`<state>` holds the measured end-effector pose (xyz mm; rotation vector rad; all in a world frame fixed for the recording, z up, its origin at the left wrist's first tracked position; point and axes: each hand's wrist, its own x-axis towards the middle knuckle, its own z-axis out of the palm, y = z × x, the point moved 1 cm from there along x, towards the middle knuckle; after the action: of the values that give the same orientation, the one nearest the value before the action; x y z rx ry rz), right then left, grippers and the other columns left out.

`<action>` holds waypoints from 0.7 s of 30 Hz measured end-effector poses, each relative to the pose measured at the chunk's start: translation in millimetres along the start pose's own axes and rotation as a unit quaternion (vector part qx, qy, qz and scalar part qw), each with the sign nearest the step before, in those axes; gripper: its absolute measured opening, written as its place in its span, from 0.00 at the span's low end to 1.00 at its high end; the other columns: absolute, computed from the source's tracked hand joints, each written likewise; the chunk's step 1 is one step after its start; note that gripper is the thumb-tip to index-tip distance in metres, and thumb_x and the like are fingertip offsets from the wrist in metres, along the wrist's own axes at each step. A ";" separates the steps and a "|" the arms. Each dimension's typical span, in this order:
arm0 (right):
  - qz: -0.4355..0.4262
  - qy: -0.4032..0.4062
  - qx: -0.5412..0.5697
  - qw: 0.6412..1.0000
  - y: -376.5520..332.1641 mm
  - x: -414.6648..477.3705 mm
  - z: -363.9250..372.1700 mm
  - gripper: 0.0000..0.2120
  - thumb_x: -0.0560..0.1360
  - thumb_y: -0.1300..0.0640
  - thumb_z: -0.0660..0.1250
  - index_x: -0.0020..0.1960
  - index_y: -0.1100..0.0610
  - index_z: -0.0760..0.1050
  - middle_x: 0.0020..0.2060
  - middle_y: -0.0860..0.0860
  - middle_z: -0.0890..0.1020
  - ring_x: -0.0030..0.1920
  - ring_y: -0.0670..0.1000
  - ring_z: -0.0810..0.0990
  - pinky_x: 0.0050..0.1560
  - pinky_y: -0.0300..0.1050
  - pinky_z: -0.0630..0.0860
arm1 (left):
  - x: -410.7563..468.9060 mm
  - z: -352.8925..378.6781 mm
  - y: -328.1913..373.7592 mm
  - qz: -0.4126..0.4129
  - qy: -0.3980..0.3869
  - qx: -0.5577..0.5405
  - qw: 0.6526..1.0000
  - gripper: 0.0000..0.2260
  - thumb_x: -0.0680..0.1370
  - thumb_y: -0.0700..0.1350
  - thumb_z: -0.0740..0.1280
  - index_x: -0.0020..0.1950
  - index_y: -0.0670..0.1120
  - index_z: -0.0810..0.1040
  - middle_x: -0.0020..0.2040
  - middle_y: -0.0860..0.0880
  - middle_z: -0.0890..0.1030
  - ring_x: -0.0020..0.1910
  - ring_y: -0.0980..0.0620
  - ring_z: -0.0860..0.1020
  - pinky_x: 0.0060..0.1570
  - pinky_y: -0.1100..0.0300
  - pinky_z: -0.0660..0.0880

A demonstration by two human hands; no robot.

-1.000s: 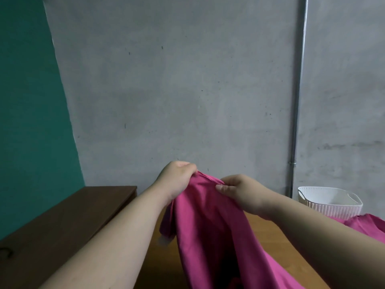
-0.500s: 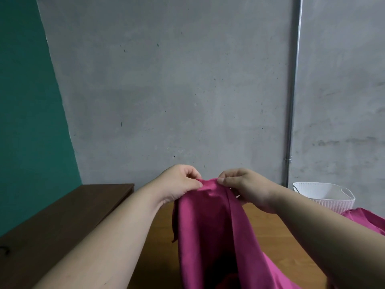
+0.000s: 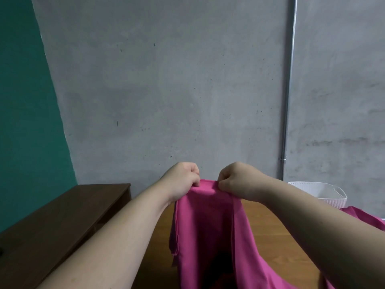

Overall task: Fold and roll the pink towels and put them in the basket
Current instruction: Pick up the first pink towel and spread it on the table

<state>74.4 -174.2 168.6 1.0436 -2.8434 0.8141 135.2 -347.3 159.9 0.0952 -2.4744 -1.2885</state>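
Note:
I hold a pink towel (image 3: 208, 232) up in front of me, hanging down over the wooden table (image 3: 281, 243). My left hand (image 3: 183, 180) pinches its top edge on the left. My right hand (image 3: 239, 180) pinches the same edge a short way to the right. The towel's lower part runs out of the frame. More pink cloth (image 3: 366, 217) lies at the right edge, partly behind my right forearm. A white ribbed basket (image 3: 333, 202) stands at the table's far right, against the wall, with nothing visible inside.
A dark brown bench or low cabinet (image 3: 68, 215) stands left of the table. A grey concrete wall rises straight ahead with a vertical metal pipe (image 3: 287, 101) at the right. The left wall is teal.
Both hands have slid along the towel's top edge and drawn a little apart, spreading a short stretch of it between them. The view has tilted slightly.

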 end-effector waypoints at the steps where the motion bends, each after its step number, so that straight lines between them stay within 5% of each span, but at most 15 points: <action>1: 0.005 -0.019 -0.018 1.000 0.7 -1.1 0.6 0.07 0.72 0.59 0.66 0.38 0.53 0.81 0.32 0.47 0.80 0.35 0.46 0.77 0.32 0.39 0.71 | -1.4 1.6 1.2 0.003 0.004 0.011 1.000 0.11 0.69 0.36 0.66 0.31 0.49 0.72 0.24 0.56 0.69 0.29 0.55 0.65 0.33 0.59 0.62; 4: 0.024 -0.101 -0.076 0.992 2.7 -5.8 10.2 0.09 0.70 0.64 0.64 0.40 0.52 0.80 0.37 0.51 0.83 0.39 0.52 0.81 0.39 0.44 0.77 | -5.4 4.7 2.8 -0.008 0.000 0.038 0.999 0.13 0.71 0.34 0.63 0.37 0.50 0.81 0.27 0.56 0.76 0.32 0.57 0.72 0.37 0.61 0.67; 8: 0.038 -0.207 -0.112 0.971 11.7 -13.1 23.7 0.11 0.69 0.66 0.62 0.34 0.53 0.75 0.30 0.50 0.80 0.30 0.51 0.77 0.29 0.39 0.74 | -7.9 -1.3 2.0 -0.025 0.000 0.018 1.000 0.14 0.66 0.35 0.62 0.30 0.49 0.84 0.30 0.49 0.81 0.33 0.52 0.75 0.39 0.60 0.70; 12: 0.086 -0.213 -0.154 0.961 26.8 -14.7 33.6 0.15 0.70 0.66 0.57 0.50 0.63 0.79 0.35 0.57 0.84 0.28 0.53 0.79 0.32 0.44 0.79 | -12.6 -10.2 0.0 -0.046 0.006 -0.015 0.999 0.16 0.68 0.31 0.61 0.32 0.45 0.85 0.28 0.45 0.80 0.26 0.52 0.72 0.28 0.67 0.67; 14: 0.124 -0.201 -0.180 0.955 31.3 -12.5 33.5 0.17 0.72 0.66 0.54 0.50 0.67 0.81 0.37 0.60 0.85 0.27 0.53 0.81 0.31 0.43 0.80 | -15.7 -11.5 -0.9 -0.055 0.001 -0.022 0.998 0.17 0.68 0.29 0.59 0.34 0.43 0.85 0.26 0.46 0.78 0.23 0.53 0.71 0.26 0.67 0.66; 18: 0.168 -0.039 -0.128 0.977 32.3 -2.9 11.2 0.14 0.75 0.64 0.54 0.36 0.64 0.75 0.36 0.63 0.84 0.36 0.61 0.85 0.39 0.48 0.82 | -15.6 -11.0 -4.8 -0.086 -0.005 -0.044 0.995 0.16 0.68 0.28 0.60 0.39 0.41 0.86 0.30 0.42 0.79 0.25 0.49 0.72 0.31 0.62 0.70; 21: 0.136 0.114 -0.116 0.977 26.2 5.7 -9.1 0.09 0.75 0.62 0.56 0.35 0.57 0.67 0.43 0.61 0.81 0.43 0.62 0.80 0.43 0.47 0.75 | -13.7 -7.1 -7.7 -0.105 -0.063 0.002 0.992 0.15 0.72 0.27 0.65 0.42 0.45 0.86 0.30 0.45 0.81 0.26 0.50 0.75 0.30 0.62 0.72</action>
<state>52.6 -156.5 165.2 0.5067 -2.8256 0.5496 149.6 -354.3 153.7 0.2917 -2.6305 -1.4137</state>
